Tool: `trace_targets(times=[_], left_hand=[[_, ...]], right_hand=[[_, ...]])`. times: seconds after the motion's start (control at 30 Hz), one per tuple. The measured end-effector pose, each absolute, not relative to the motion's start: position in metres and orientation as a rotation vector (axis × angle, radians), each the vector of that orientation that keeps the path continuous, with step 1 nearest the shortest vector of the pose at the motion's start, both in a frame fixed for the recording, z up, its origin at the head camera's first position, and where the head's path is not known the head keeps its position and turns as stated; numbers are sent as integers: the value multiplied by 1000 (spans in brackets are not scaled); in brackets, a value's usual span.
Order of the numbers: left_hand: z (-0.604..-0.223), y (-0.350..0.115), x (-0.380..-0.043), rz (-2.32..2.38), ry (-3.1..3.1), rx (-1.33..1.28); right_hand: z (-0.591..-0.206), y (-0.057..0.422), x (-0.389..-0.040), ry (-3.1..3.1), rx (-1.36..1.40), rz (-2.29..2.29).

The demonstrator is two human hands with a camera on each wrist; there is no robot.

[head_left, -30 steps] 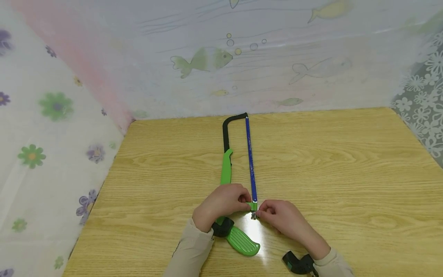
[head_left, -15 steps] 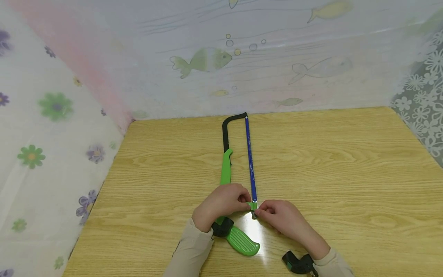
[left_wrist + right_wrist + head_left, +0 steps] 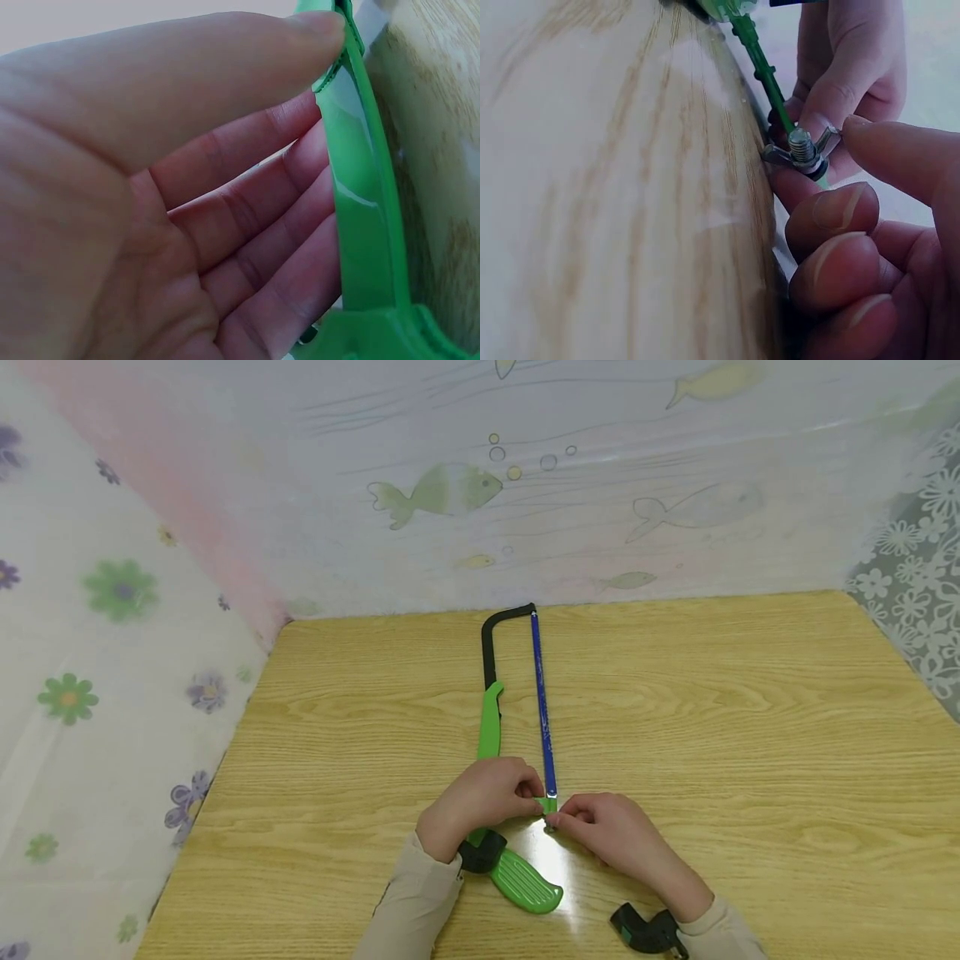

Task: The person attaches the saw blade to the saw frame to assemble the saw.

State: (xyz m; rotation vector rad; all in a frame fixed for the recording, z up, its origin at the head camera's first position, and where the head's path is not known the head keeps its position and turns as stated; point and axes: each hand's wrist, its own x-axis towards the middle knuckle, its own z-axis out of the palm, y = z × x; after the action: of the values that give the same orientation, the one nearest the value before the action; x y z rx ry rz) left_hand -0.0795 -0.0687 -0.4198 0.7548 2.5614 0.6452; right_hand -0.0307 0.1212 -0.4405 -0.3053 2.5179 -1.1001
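Observation:
A hacksaw (image 3: 490, 731) with a green and black frame lies on the wooden table, its blue blade (image 3: 543, 710) on the right side. My left hand (image 3: 480, 793) lies across the frame and pinches the green end piece at the blade's near end. In the left wrist view, the thumb and fingers are against the green frame (image 3: 364, 180). My right hand (image 3: 618, 831) is at the metal wing nut (image 3: 802, 152) on the threaded stud just below that end. Its thumb tip touches one wing, with the other fingers curled close by. The ribbed green handle (image 3: 527, 883) extends toward me.
The wood-grain table (image 3: 750, 735) runs back to a wall (image 3: 570, 527) with printed fish. A flower-patterned covering (image 3: 112, 693) borders the left side. Black wrist devices sit on both wrists; the right wrist device (image 3: 645, 931) is near the table's front.
The wing nut has turned, its wings showing at a different angle. My right thumb and fingertips have shifted slightly left over it. The left hand and the saw have stayed in place.

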Motion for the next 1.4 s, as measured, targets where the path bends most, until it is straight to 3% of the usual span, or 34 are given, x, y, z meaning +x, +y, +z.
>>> trace_targets(times=[1.4], left_hand=[[-419,-69,-80,667,2558,755]], right_hand=[[-444,125,-32,2505,-332,-1111]])
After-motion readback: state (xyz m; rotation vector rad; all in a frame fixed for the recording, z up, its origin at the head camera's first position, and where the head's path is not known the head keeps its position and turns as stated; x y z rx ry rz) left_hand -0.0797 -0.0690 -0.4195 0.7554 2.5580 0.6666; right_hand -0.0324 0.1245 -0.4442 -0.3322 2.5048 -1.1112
